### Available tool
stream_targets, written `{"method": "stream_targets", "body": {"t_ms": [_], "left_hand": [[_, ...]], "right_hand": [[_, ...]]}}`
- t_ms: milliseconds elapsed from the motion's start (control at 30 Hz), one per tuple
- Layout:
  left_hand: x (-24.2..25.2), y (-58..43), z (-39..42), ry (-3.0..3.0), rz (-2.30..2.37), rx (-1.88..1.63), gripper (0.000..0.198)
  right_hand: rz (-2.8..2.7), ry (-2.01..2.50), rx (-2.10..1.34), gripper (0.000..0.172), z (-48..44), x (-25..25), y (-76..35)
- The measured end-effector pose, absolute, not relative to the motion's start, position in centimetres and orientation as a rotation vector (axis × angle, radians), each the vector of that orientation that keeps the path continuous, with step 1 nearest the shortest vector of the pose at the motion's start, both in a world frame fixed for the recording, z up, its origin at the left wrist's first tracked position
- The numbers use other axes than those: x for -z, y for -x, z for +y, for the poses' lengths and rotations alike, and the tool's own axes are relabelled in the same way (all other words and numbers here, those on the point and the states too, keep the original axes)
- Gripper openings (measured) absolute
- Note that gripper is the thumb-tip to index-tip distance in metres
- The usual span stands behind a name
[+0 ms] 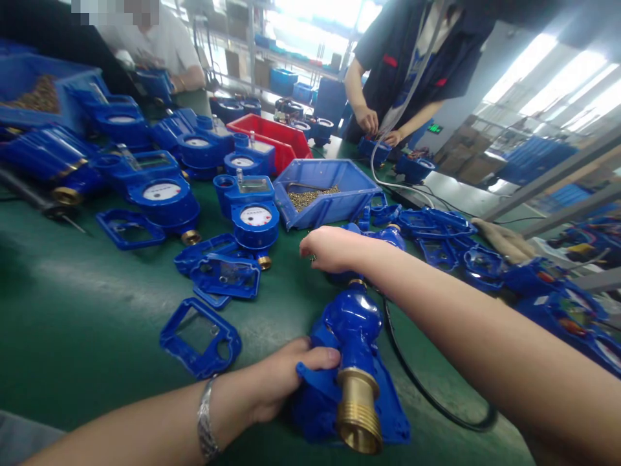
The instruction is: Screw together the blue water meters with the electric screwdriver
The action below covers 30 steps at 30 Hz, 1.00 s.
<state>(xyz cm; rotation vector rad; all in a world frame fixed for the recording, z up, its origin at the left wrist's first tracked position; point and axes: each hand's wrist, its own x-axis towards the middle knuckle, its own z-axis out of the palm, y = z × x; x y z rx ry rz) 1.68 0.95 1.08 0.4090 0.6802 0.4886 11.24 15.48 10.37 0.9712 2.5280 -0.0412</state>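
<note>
A blue water meter with brass threaded ends (353, 323) lies on the green table (121, 336), its pipe body facing up. My left hand (286, 375) grips its left side, the thumb on the blue casing. Above and beyond the meter, my right hand (330, 249) is closed with fingers curled down; small metallic bits show at the fingertips, too small to name. Just past that hand stands a blue bin (334, 207) holding small brass screws. Loose blue cover frames (201, 336) lie to the left.
Upright blue meters (255, 223) stand at the left, with a red bin (276, 139) behind. A black screwdriver tool (29, 194) lies far left. A black cable (422, 388) curves right of the meter. More covers (436, 223) are at the right. Two people work across the table.
</note>
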Motion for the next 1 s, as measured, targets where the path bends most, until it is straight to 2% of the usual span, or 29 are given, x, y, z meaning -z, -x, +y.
{"method": "stream_targets", "body": {"t_ms": [200,267,500,667,800,867,900,1000], "left_hand": [[-0.6,-1.7,1.1,-0.398,0.630,-0.492,0.056],[-0.6,-1.7,1.1,-0.388,0.625,-0.492,0.059],[-1.0,-1.6,1.2,-0.389,0.619,-0.504,0.057],[-0.9,-1.6,1.3,-0.382,0.627,-0.504,0.061],[-0.8,-1.5,1.2,-0.373,0.632,-0.494,0.057],[-0.8,-1.5,1.2,-0.364,0.647,-0.489,0.054],[-0.8,-1.5,1.1,-0.362,0.656,-0.486,0.053],[-0.7,-1.6,1.1,-0.347,0.675,-0.480,0.054]], "right_hand": [[2.440,-0.866,-0.192,0.015,17.6,-5.1,-11.0],[2.397,-0.831,-0.202,0.018,18.0,-4.3,-11.0],[2.324,-0.807,-0.068,0.021,18.6,-3.3,-10.1],[2.340,-0.995,0.082,0.021,18.8,-3.4,-9.9],[2.429,-1.308,0.278,0.019,19.4,-4.3,-10.0],[2.508,-1.515,0.443,0.010,19.8,-5.3,-10.2],[2.549,-1.626,0.556,0.005,19.9,-5.9,-10.4],[2.629,-1.960,1.077,0.014,19.7,-7.8,-11.8]]}}
